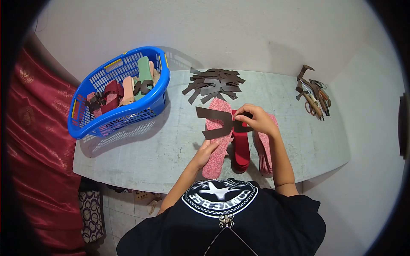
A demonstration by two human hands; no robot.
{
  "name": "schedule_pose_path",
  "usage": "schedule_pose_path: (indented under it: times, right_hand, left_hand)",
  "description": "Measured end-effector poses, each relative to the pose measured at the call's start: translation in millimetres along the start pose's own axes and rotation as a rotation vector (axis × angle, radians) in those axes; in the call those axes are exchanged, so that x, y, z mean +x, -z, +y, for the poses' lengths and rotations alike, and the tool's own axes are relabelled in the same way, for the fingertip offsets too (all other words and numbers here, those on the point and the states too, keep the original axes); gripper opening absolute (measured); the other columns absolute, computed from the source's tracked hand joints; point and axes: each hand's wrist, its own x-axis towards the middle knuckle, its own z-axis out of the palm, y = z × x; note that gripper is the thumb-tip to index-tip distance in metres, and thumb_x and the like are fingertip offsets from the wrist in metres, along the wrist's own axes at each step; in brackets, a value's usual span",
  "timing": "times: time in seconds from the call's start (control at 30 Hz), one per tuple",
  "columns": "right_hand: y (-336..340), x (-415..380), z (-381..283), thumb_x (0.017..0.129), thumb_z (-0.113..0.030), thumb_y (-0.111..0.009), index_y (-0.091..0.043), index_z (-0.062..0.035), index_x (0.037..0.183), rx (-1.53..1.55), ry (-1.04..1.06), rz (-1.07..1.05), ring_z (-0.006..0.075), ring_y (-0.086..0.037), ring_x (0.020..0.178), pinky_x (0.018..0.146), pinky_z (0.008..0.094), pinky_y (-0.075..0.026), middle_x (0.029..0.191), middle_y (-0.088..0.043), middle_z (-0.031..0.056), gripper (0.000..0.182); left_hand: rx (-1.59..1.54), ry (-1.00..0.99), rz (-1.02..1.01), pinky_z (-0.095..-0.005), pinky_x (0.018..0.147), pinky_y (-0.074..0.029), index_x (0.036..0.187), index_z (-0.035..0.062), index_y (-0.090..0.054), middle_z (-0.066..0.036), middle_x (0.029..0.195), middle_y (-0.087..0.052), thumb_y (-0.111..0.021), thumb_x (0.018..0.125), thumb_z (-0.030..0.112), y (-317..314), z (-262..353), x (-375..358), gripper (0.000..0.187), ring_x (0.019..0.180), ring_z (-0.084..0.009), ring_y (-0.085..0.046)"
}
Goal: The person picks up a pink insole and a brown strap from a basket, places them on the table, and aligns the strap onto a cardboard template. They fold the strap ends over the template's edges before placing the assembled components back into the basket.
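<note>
My left hand (205, 154) is closed around the side of a pink patterned slipper sole (215, 161), which lies lengthwise in front of me. Pinched in my right hand (258, 119) is a dark brown slipper strap (226, 121), with two long ends spread across the upper half of that sole. Part of the strap is covered by my right fingers. A stack of red soles (241, 153) lies just right of the pink sole. Under my right forearm is a stack of pink patterned soles (264, 154), partly hidden.
A pile of dark brown strap pieces (217, 83) lies at the back of the grey table (179, 164). The blue basket (77, 129) at left holds several slippers. Hand tools (316, 96), with a hammer (304, 73) among them, lie at the back right. A red curtain (40, 149) hangs at left.
</note>
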Motion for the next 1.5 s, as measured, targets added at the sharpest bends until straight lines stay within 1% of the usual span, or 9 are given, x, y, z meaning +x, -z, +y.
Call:
schedule_pose_path:
  times: [0.1,0.23,0.27,0.37,0.7,0.9,1.33,1.43,1.5]
  right_hand:
    - [9,-2,-18,0.078,-0.014,-0.06,-0.061,-0.0007,0.085,0.33,-0.081,-0.111,0.0154,-0.056,0.08,0.072,0.0277,-0.044,0.083,-0.061,0.0066,0.015]
    - [5,7,-12,0.08,-0.01,-0.058,-0.06,0.0008,0.086,0.226,0.032,-0.066,0.0101,-0.055,0.077,0.069,0.0236,-0.044,0.084,-0.06,0.0047,0.013]
    - [-3,12,-7,0.079,-0.011,-0.059,-0.06,0.0014,0.086,0.198,0.029,-0.026,0.0106,-0.056,0.079,0.07,0.0246,-0.044,0.084,-0.061,0.0054,0.014]
    - [-10,12,-7,0.079,-0.011,-0.059,-0.06,0.002,0.087,0.202,-0.065,0.001,0.012,-0.057,0.079,0.071,0.0256,-0.045,0.084,-0.062,0.0058,0.016]
    - [-5,13,-6,0.076,-0.009,-0.061,-0.06,0.0019,0.086,0.103,-0.043,0.109,0.0123,-0.058,0.078,0.071,0.0245,-0.045,0.083,-0.062,0.0065,0.015]
    - [-6,8,-24,0.075,-0.009,-0.062,-0.06,0.0016,0.084,0.063,0.002,0.109,0.0128,-0.058,0.077,0.069,0.0248,-0.045,0.082,-0.062,0.0069,0.014]
    - [-12,1,-31,0.073,-0.009,-0.063,-0.063,0.0002,0.085,0.102,-0.009,0.085,0.0134,-0.058,0.076,0.069,0.0257,-0.044,0.079,-0.061,0.0066,0.015]
    - [-19,-1,-35,0.073,-0.009,-0.064,-0.064,-0.0011,0.084,0.12,-0.07,0.049,0.0139,-0.057,0.075,0.068,0.0253,-0.044,0.078,-0.061,0.0064,0.014]
    - [-22,0,-32,0.073,-0.013,-0.064,-0.063,-0.0012,0.084,0.118,0.016,0.069,0.0161,-0.057,0.07,0.062,0.0274,-0.045,0.077,-0.061,0.0078,0.017]
  left_hand:
    - [0.045,-0.016,0.013,-0.0308,0.072,-0.049,0.128,0.0025,-0.024,-0.02,0.115,-0.048,-0.035,0.089,0.013,0,-4,-2,0.042,0.085,-0.0216,-0.058]
    - [0.011,0.108,-0.061,-0.0314,0.073,-0.049,0.129,0.0029,-0.021,-0.022,0.117,-0.046,-0.035,0.089,0.013,0,-4,-4,0.044,0.097,-0.0236,-0.054]
    - [-0.031,0.039,-0.101,-0.0314,0.073,-0.049,0.13,0.0023,-0.02,-0.022,0.118,-0.045,-0.035,0.089,0.014,-10,2,-6,0.045,0.103,-0.0246,-0.052]
    - [-0.022,0.0,-0.099,-0.0285,0.071,-0.048,0.129,0.0022,-0.018,-0.02,0.116,-0.049,-0.035,0.09,0.016,-15,5,-6,0.045,0.085,-0.0186,-0.057]
    - [0.035,-0.018,-0.122,-0.031,0.074,-0.049,0.129,0.0021,-0.019,-0.022,0.118,-0.045,-0.036,0.09,0.016,-16,7,-10,0.045,0.099,-0.0227,-0.053]
    - [0.067,-0.042,-0.118,-0.0281,0.074,-0.047,0.129,0.0029,-0.017,-0.02,0.117,-0.047,-0.033,0.091,0.017,-18,7,-12,0.043,0.092,-0.0181,-0.055]
    - [0.022,-0.017,-0.066,-0.0301,0.077,-0.046,0.129,0.0017,-0.015,-0.018,0.115,-0.047,-0.037,0.088,0.009,-19,2,-18,0.047,0.095,-0.0213,-0.055]
    - [-0.046,-0.109,0.027,-0.0307,0.077,-0.046,0.128,0.0008,-0.017,-0.014,0.107,-0.051,-0.04,0.086,0.006,-25,5,-15,0.048,0.091,-0.0209,-0.056]
    - [-0.089,-0.083,0.009,-0.0282,0.079,-0.045,0.123,0.0002,-0.031,-0.01,0.103,-0.054,-0.044,0.086,0.007,-25,8,-14,0.04,0.088,-0.0163,-0.056]
